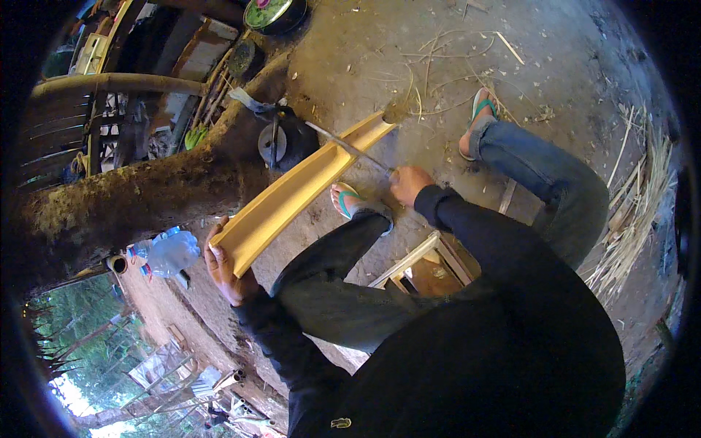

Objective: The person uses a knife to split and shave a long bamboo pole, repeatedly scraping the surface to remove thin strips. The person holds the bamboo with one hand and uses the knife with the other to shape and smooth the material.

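A long half-round piece of split bamboo (299,191), pale yellow, slants from lower left to upper right with its hollow side up. My left hand (223,266) grips its near end from below. My right hand (409,184) is closed on the handle of a long knife (347,146), whose blade lies across the far part of the bamboo's trough. My legs in dark and blue trousers sit under it, with feet in green sandals (482,109) on the dirt floor.
A thick rough log (131,197) runs along the left. A dark kettle (281,142) stands by it, and a clear plastic bottle (171,252) lies below. Bamboo strips (631,219) are piled at the right. A low wooden stool (427,266) is under me.
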The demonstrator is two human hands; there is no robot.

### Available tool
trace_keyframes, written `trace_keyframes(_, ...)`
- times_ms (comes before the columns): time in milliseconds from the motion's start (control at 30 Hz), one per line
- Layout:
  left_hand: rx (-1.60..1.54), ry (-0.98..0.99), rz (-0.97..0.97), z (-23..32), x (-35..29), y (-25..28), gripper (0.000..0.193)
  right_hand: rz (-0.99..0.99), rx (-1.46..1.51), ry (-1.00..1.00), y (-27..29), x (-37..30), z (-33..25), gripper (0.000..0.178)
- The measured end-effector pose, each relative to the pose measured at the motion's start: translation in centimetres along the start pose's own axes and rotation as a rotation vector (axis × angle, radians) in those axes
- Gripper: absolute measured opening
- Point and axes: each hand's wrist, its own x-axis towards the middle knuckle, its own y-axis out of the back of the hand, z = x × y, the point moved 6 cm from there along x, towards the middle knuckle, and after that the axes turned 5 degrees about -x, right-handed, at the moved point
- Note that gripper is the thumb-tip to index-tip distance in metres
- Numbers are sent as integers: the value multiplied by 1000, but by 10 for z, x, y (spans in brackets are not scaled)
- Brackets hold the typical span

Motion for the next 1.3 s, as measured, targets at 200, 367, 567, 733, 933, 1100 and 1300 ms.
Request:
trace_keyframes(200, -78, 42, 45, -3, 4, 0, 47, -115, -25, -46, -17, 8, 26, 26)
trace_keyframes(367, -60, 35, 6, -2, 8, -1, 47, -244, -13, -7, -30, 29, 46, 26)
trace_keyframes(567, 2, 29, 31, -2, 15, 1, 48, -8, -84, -214, -21, 54, 70, 26)
trace_keyframes(733, -6, 49, 30, -2, 20, 2, 49, -135, -118, -118, -35, 76, 88, 28)
trace_keyframes(933, 63, 49, 33, -1, 27, -4, 53, -57, -126, -142, -58, 80, 122, 27)
trace_keyframes(1100, 65, 56, 39, -3, 22, 0, 55, -151, -101, -327, -70, 93, 149, 31)
trace_keyframes(1300, -97, 40, -61, -18, 16, 20, 48, -129, -72, -122, -31, 60, 90, 34)
